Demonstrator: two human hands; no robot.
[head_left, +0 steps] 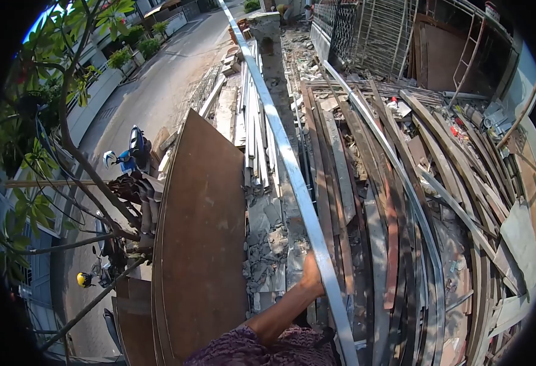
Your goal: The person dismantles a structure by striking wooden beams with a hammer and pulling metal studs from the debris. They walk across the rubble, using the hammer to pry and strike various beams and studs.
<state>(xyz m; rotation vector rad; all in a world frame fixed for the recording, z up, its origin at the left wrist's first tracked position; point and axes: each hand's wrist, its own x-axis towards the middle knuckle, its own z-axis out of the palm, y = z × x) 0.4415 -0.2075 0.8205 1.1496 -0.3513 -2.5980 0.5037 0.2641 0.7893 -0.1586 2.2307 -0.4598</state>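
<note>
A long, straight, silvery metal bar (292, 155) runs slantwise through the view, from the top to the bottom edge. My left hand (311, 276) is closed on its lower part, with the fingers mostly hidden behind the bar. The forearm reaches up from a purple patterned sleeve at the bottom. My right hand does not show. Below and right of the bar lie many long wooden planks (341, 201) and a second bent metal strip (396, 158).
Large brown boards (204, 238) lean at the left, near broken rubble (277, 241). White metal lengths (255, 128) lie beyond. A street (143, 91) with a blue motorbike (135, 149) and tree branches (76, 143) borders the left. A ladder (468, 55) stands back right.
</note>
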